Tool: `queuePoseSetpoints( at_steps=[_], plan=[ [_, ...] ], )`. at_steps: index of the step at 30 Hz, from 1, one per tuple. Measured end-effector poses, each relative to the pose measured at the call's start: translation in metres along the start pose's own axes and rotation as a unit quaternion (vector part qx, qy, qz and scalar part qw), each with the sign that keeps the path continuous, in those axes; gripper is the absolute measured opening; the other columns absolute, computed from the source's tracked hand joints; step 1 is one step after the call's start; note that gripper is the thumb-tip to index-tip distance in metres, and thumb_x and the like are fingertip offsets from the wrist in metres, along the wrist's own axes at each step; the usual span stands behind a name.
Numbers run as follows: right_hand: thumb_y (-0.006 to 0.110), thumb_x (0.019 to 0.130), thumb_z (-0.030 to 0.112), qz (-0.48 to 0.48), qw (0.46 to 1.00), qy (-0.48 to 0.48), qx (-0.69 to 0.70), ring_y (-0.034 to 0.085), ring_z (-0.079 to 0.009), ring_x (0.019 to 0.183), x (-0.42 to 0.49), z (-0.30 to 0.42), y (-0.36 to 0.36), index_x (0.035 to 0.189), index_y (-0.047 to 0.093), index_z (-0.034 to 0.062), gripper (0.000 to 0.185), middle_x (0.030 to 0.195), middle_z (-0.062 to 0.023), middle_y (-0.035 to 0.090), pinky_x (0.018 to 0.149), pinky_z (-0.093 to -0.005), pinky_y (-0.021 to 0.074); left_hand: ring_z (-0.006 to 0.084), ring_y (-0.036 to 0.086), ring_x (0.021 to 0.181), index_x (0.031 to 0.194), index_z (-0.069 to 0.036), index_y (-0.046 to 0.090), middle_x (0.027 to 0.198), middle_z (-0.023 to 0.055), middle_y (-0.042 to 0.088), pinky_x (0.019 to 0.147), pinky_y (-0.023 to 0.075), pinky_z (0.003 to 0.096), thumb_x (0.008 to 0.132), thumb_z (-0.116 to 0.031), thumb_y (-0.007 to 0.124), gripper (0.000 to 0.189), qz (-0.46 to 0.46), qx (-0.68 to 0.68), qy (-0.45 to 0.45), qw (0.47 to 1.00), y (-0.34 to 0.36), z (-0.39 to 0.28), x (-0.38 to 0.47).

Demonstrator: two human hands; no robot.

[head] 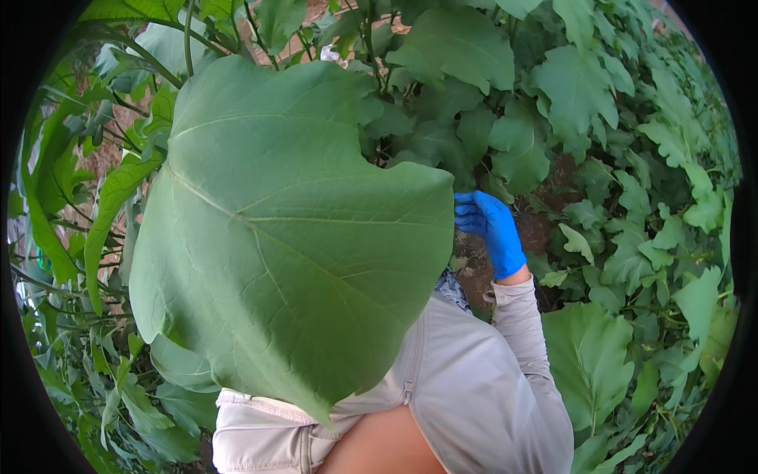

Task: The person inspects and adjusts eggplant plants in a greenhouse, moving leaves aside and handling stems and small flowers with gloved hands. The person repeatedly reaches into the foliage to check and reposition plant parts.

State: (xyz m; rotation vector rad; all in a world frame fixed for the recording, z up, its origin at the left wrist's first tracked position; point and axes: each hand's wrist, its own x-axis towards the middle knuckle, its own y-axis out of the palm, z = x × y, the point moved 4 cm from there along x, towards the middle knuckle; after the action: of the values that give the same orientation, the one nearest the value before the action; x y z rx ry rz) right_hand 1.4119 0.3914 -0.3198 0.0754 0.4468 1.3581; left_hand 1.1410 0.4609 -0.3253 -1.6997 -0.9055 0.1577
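A very large green leaf [296,225], probably eggplant, hangs close to the camera and covers the middle of the view. My right hand [490,228], in a blue glove, is just past the leaf's right edge. Its fingers are bent and point left; the leaf may hide their tips, so I cannot see whether they grip anything. Dark foliage [438,136] lies just beyond this hand. My left hand is out of view, and the big leaf hides much of the area before me.
Dense lobed leaves [628,237] crowd the right side. More stems and leaves [112,195] stand at the left. Brown soil [536,231] shows between plants near my right hand. My light-coloured jacket [468,367] fills the lower middle.
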Motion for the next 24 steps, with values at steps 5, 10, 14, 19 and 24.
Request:
queuePoseSetpoints(
  at_steps=[5,10,14,19,24],
  plan=[
    [0.053,0.092,0.03,0.193,0.978,0.018,-0.071,0.061,-0.0112,0.075,0.13,-0.013,0.077,0.109,0.064,0.0073,0.03,0.09,-0.0019,0.064,0.068,-0.0252,0.049,0.0345,0.045,0.123,0.109,-0.012,0.062,0.124,0.0137,0.055,0.101,0.0392,0.0428,0.07,0.003,0.054,0.043,0.028,0.012,-0.082,0.996,0.01,0.012,-0.015],
    [0.066,0.085,0.033,0.32,0.925,-0.007,-0.205,0.06,-0.0175,0.092,0.227,-0.063,0.162,0.127,0.05,-0.0008,0.056,0.108,-0.012,0.062,0.079,-0.0287,0.0492,0.0349,0.047,0.122,0.1,-0.011,0.064,0.124,0.0129,0.055,0.097,0.0436,0.0414,0.067,0.01,0.05,0.042,-0.014,0.052,-0.192,0.98,0.018,0.003,-0.013],
    [0.074,0.076,0.038,0.352,0.902,-0.056,-0.241,0.057,-0.0283,0.107,0.262,-0.087,0.202,0.131,0.043,-0.006,0.077,0.124,-0.0222,0.053,0.088,-0.0348,0.0472,0.035,0.047,0.122,0.102,-0.01,0.064,0.122,0.0125,0.056,0.098,0.043,0.0419,0.063,0.011,0.048,0.047,-0.048,0.057,-0.286,0.955,0.016,-0.014,0.005],
    [0.076,0.076,0.033,0.423,0.855,-0.102,-0.282,0.061,-0.0201,0.099,0.265,-0.085,0.232,0.12,0.055,-0.0033,0.061,0.109,-0.0143,0.064,0.085,-0.0317,0.0475,0.0337,0.048,0.121,0.103,-0.01,0.063,0.12,0.0121,0.057,0.096,0.0443,0.0406,0.062,0.009,0.049,0.047,-0.085,0.067,-0.373,0.922,0.014,-0.039,0.027],
    [0.068,0.081,0.026,0.422,0.831,-0.169,-0.321,0.066,-0.0219,0.071,0.265,-0.077,0.235,0.095,0.068,0.002,0.027,0.081,-0.0119,0.069,0.067,-0.0338,0.0499,0.0341,0.05,0.118,0.103,-0.01,0.063,0.12,0.0121,0.057,0.096,0.0447,0.0406,0.062,0.009,0.048,0.047,-0.102,0.068,-0.428,0.896,0.024,-0.044,0.03]
  ],
)
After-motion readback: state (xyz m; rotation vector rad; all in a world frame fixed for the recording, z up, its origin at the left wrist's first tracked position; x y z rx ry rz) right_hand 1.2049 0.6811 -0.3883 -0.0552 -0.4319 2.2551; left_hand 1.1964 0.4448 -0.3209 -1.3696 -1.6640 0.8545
